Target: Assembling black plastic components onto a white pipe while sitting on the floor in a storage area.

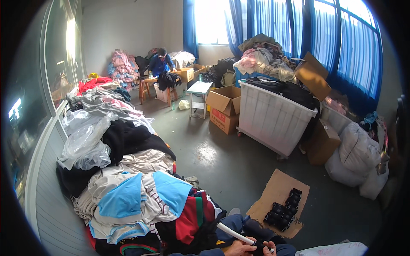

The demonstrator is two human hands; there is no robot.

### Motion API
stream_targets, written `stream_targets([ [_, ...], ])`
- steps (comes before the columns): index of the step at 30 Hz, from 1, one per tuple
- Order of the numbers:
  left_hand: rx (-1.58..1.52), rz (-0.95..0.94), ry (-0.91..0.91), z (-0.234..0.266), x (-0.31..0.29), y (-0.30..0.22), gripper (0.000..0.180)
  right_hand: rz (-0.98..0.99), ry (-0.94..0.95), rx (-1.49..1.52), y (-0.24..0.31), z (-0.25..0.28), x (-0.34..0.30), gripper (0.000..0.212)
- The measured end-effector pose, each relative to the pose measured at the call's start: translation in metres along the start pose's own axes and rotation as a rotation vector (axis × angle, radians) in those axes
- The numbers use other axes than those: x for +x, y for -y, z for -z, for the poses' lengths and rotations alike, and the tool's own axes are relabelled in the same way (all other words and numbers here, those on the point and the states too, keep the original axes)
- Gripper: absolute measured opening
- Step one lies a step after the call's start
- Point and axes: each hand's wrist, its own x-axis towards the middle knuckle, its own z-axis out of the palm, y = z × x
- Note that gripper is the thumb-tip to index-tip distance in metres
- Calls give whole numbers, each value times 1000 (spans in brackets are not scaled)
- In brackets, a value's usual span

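At the bottom edge, over my lap, my left hand (240, 248) is closed round the lower end of a long white tube (232, 231), which slants up to the left. Close beside it, my right hand (269, 247) has its fingers bent together on a small dark piece with a white tip; its kind is too small to tell. Dark material lies between both hands. On the floor ahead to the right, a flat cardboard sheet (273, 187) carries a cluster of black objects (282, 213), apart from my hands.
A long heap of clothes (128, 196) fills the left side. A large white wheeled bin (273, 115) with dark fabric stands right of centre, by open cardboard boxes (224, 102). White sacks (356, 153) lean at right. Another person (161, 64) works at a far wooden table.
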Motion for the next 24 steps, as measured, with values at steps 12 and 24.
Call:
stream_targets([
  [12,80,-93,87,-25,-18,17,16,82,-105,-72,-1,18,-15,23],
  [24,158,-65,61,-30,-12,-8,27,32,-96,81,6,-2,-1,27],
])
